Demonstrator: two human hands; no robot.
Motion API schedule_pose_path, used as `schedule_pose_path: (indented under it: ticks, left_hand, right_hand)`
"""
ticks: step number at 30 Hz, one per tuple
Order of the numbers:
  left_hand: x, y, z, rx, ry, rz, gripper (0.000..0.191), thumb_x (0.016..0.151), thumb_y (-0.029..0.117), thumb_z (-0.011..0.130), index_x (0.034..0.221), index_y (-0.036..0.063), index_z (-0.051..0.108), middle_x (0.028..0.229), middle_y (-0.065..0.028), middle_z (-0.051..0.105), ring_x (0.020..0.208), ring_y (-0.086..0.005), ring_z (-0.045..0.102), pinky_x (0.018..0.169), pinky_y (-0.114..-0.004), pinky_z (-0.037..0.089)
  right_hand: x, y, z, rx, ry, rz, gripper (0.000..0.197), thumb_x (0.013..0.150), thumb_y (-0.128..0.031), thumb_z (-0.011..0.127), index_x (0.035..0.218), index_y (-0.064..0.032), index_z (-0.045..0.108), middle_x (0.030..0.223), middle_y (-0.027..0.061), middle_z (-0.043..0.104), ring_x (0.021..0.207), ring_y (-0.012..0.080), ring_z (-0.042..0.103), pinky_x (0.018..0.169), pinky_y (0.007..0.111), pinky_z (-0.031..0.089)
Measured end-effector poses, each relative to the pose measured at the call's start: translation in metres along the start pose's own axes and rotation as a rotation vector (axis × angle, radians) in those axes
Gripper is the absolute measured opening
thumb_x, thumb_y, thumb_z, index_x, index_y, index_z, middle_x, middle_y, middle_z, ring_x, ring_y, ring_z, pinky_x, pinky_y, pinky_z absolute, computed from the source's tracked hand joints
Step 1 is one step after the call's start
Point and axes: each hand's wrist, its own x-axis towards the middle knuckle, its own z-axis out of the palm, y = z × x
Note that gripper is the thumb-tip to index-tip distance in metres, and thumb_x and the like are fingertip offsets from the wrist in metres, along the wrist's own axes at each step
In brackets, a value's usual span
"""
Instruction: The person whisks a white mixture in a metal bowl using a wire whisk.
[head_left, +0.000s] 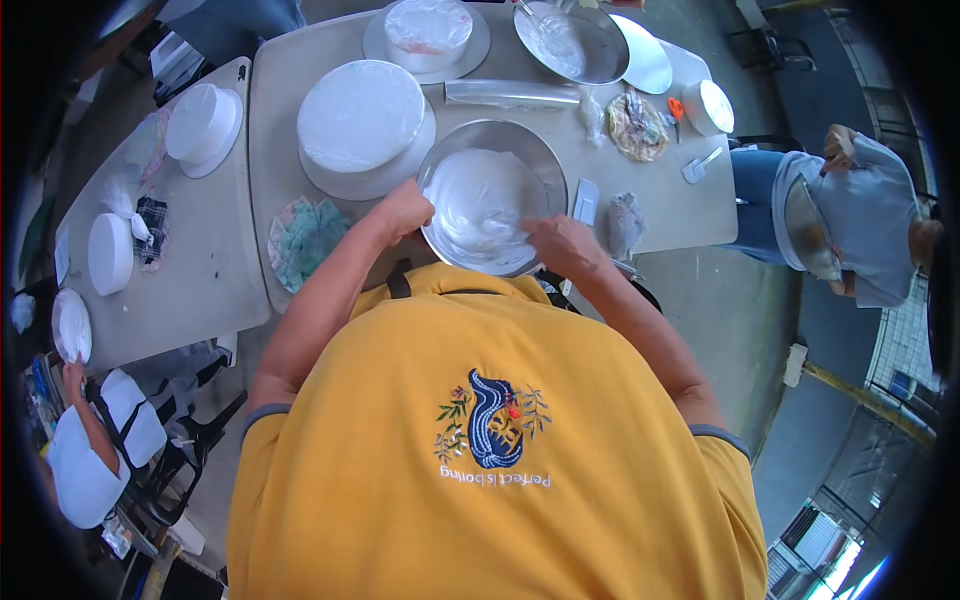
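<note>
A wide steel mixing bowl (553, 161) holds glossy white cream (476, 184) right in front of me. My left hand (409, 211) grips the bowl's left rim. Over the bowl's right side is my right hand (561, 244), its fingers curled and blurred, reaching down to swirled cream; whether it holds a tool cannot be told. Behind the bowl, to the left, stands a large round white form (361, 112) covered in plastic film on a white round board (367, 184). A white scraper (586, 201) lies close to the bowl's right side.
Crumpled cloth (311, 236) lies left of the bowl; a plastic film roll (512, 95) lies behind. To the right are a bagged item (626, 225), orange-handled scissors (676, 109) and a white spatula (701, 165). Another steel bowl (611, 56) stands farther back. Other people are around the tables.
</note>
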Motion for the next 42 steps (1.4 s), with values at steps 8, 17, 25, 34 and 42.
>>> schedule_pose_path:
  ticks: [8, 17, 25, 34, 42]
  left_hand:
    - [-0.006, 0.015, 0.002, 0.02, 0.025, -0.015, 0.056, 0.074, -0.008, 0.047, 0.13, -0.0043, 0.05, 0.106, -0.0213, 0.062, 0.08, -0.0314, 0.07, 0.054, -0.044, 0.061]
    - [-0.002, 0.003, -0.002, 0.01, 0.037, 0.018, 0.063, 0.077, -0.009, 0.045, 0.14, -0.0046, 0.039, 0.122, -0.0255, 0.06, 0.087, -0.0367, 0.072, 0.054, -0.046, 0.064]
    - [-0.013, 0.02, 0.002, -0.023, 0.002, 0.032, 0.072, 0.071, -0.008, 0.049, 0.142, 0.0023, 0.042, 0.108, -0.018, 0.063, 0.079, -0.0321, 0.07, 0.051, -0.042, 0.062]
    - [-0.023, 0.025, 0.005, 0.026, 0.006, 0.064, 0.059, 0.08, -0.007, 0.044, 0.138, -0.002, 0.045, 0.114, -0.0254, 0.063, 0.083, -0.0353, 0.072, 0.053, -0.045, 0.063]
    - [-0.026, 0.022, 0.016, -0.062, 0.076, 0.092, 0.054, 0.07, -0.008, 0.052, 0.125, -0.0102, 0.052, 0.095, -0.0168, 0.062, 0.075, -0.0302, 0.068, 0.053, -0.044, 0.062]
  right_hand:
    - [-0.002, -0.009, -0.003, 0.079, -0.022, -0.018, 0.02, 0.094, -0.017, 0.055, 0.111, -0.0099, 0.062, 0.085, 0.02, 0.071, 0.082, 0.0408, 0.069, 0.071, 0.05, 0.054]
    - [-0.008, -0.011, 0.007, -0.047, 0.013, -0.06, 0.027, 0.095, -0.017, 0.05, 0.118, -0.0147, 0.063, 0.087, 0.0189, 0.071, 0.079, 0.0391, 0.069, 0.067, 0.05, 0.054]
    - [-0.014, -0.022, 0.003, 0.073, 0.058, -0.104, 0.021, 0.095, -0.015, 0.053, 0.114, -0.0095, 0.059, 0.084, 0.024, 0.068, 0.08, 0.0443, 0.067, 0.068, 0.051, 0.053]
    - [-0.009, -0.018, -0.008, 0.022, -0.006, 0.002, 0.022, 0.096, -0.015, 0.05, 0.115, -0.0107, 0.059, 0.083, 0.0214, 0.069, 0.081, 0.0388, 0.069, 0.068, 0.049, 0.054]
    - [-0.011, -0.036, -0.003, 0.075, -0.007, -0.024, 0.027, 0.095, -0.018, 0.054, 0.121, -0.0115, 0.059, 0.085, 0.0232, 0.069, 0.081, 0.042, 0.068, 0.071, 0.052, 0.052]
